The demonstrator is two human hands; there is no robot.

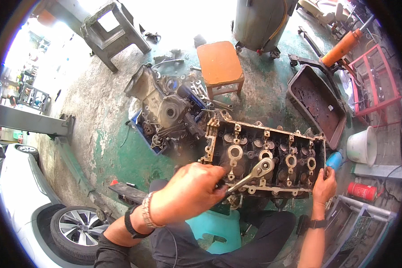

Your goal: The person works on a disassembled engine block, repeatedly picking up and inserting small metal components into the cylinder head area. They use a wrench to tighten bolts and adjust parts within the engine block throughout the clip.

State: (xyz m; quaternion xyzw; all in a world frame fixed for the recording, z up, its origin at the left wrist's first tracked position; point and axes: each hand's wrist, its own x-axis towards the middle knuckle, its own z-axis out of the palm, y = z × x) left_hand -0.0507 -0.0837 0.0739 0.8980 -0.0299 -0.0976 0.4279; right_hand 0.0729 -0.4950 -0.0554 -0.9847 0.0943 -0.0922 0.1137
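My left hand (190,192) is closed around the handle of a ratchet wrench (262,168). The ratchet's round head lies over the middle of a grimy engine cylinder head (279,130), near one of its ring-shaped bosses. What sits under the ratchet head is hidden. At the right end of the cylinder head, my right hand (324,185) grips the edge, its fingers partly out of sight. The cylinder head lies crosswise in front of my knees, its open valve side facing up.
Beyond stands an orange stool (219,62). An engine block part (167,109) rests over a blue crate (140,134) beside loose wrenches. To the right are a dark drip tray (292,91), a white bucket (362,145) and a red can (362,191). A turquoise stool (230,232) is below.
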